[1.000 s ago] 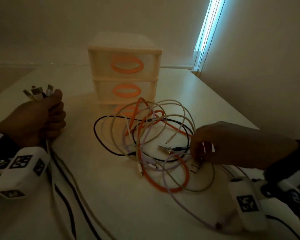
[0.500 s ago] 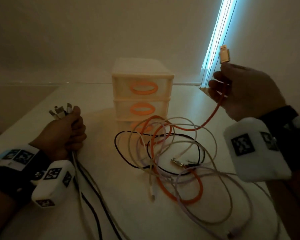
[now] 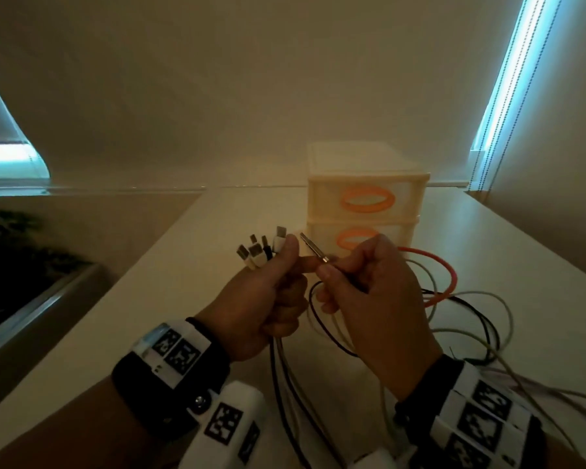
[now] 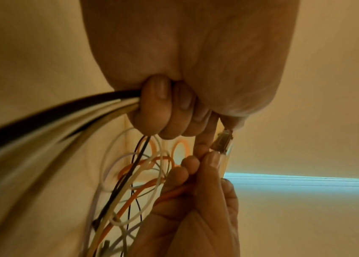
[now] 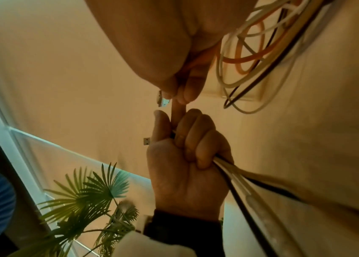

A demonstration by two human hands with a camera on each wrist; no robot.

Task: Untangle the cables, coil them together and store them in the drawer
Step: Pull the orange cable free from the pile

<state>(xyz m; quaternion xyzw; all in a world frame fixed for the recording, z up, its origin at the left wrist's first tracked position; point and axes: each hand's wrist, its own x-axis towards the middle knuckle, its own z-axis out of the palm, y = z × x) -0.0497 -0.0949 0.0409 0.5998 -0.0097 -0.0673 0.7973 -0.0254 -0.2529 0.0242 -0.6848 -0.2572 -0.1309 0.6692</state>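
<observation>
While the left hand [image 3: 268, 299] stays off the table [image 3: 183, 299], it is clenched round a bundle of cables [image 3: 285, 377] whose plug ends [image 3: 261, 253] fan out above the thumb and curled fingers, and whose cords hang down out of the bottom of the fist. From the left wrist view the little and ring fingers [image 4: 156, 107] wrap tightly over black and pale cords, which stream away toward the camera. The left forefinger [image 5: 175, 111] alone is straight, reaching across to touch the right hand's fingertips.

The right hand [image 3: 372, 299] is just beside the left, pinching the orange cable [image 3: 447, 275] close behind its metal plug [image 3: 313, 248] between thumb and fingertips; the plug sticks up and leftward past the pinch, its tip near the left thumb (nearly level with the other plug ends). The orange cord runs back through the right palm and loops down to the table.

The rest of the tangle [image 3: 460, 316], white, grey, black and orange loops, lies on the table to the right of the hands, in front of the small drawer unit [image 3: 366, 184] with orange oval handles. Its visible drawers are closed. A potted palm [image 5: 86, 194] shows in the right wrist view.
</observation>
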